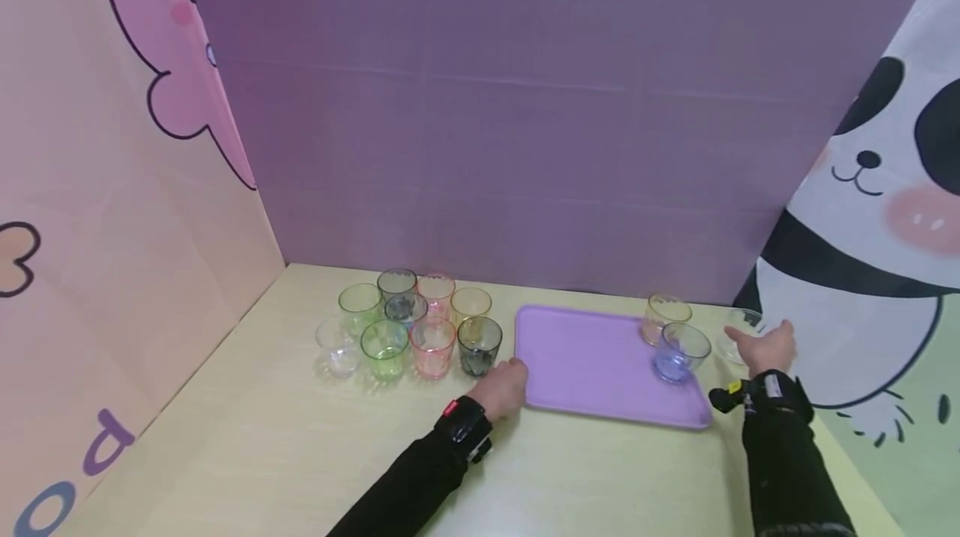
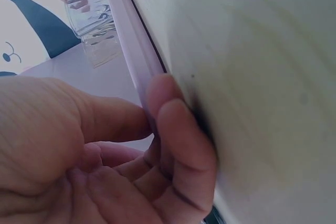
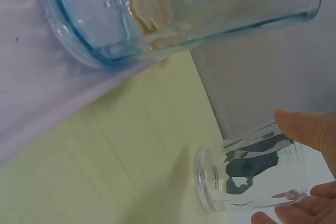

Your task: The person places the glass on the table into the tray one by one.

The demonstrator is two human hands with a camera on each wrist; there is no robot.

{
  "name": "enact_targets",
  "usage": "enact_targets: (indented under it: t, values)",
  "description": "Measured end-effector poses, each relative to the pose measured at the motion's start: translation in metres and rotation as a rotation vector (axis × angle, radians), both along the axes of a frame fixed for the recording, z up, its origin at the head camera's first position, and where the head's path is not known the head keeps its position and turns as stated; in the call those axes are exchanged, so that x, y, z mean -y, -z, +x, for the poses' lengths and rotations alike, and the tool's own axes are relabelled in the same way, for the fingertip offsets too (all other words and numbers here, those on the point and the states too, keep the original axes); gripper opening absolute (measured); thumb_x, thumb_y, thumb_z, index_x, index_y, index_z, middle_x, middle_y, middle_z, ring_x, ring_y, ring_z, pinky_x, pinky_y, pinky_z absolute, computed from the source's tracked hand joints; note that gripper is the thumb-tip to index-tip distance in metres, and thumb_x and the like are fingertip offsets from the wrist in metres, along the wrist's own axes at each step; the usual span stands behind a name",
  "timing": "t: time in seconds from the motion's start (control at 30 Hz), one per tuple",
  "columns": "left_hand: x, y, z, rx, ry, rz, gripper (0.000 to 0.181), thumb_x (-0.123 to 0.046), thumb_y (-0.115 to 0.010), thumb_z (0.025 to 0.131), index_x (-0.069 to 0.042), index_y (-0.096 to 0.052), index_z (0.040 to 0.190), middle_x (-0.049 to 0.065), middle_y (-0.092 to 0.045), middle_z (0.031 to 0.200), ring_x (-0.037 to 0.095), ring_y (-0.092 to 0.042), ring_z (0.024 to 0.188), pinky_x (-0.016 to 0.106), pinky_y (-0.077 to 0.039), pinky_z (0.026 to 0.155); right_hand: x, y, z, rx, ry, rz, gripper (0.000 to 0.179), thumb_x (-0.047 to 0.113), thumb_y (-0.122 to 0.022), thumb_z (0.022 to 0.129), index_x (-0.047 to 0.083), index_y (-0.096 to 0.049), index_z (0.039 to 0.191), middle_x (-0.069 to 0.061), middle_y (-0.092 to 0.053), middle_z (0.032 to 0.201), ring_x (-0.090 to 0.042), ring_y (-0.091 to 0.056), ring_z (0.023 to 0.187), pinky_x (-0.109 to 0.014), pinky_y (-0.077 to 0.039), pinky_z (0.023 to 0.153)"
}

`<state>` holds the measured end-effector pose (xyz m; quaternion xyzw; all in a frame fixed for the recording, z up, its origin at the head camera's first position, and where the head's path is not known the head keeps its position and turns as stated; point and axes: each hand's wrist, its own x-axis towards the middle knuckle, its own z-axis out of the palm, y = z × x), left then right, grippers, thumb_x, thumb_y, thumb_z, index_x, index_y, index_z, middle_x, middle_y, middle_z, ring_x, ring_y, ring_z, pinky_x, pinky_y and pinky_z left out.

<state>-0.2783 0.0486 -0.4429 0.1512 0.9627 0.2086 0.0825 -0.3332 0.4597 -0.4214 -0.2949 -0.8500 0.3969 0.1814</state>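
My left hand (image 1: pixel 501 389) pinches the left rim of a purple tray (image 1: pixel 585 362) between thumb and fingers; the left wrist view shows this grip close up. On the tray's right end stand a blue-tinted glass (image 1: pixel 678 352) and, behind it, a yellowish glass (image 1: pixel 664 318). Right of the tray is a clear glass (image 3: pixel 252 174). Around it my right hand (image 1: pixel 767 347) is spread, thumb on one side and fingers on the other. The thumb overlaps the glass near its rim; firm contact cannot be made out.
Left of the tray several tinted glasses stand close together, among them a dark grey glass (image 1: pixel 479 347), a pink glass (image 1: pixel 432 349), a green glass (image 1: pixel 386 351) and a clear one (image 1: pixel 339 349). A purple backdrop (image 1: pixel 487 145) rises behind the pale table (image 1: pixel 247 437), with printed panels on both sides.
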Motion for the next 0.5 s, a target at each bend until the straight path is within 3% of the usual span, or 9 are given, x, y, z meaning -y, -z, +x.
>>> enact_targets:
  t: [0.5]
  values:
    - [0.0007,-0.0005,-0.0001,-0.011,0.004,0.009,0.039,-0.005,-0.053,0.083,0.011,-0.045,0.118,0.019,-0.059,0.097,0.023,-0.057,0.077,0.034,-0.05,0.065,-0.0024,0.0,-0.0071,0.044,0.025,0.005,0.092,0.03,-0.064,0.077,-0.005,-0.006,0.14,-0.033,-0.017,0.14,-0.047,-0.02,0.127,-0.05,-0.02,0.106]
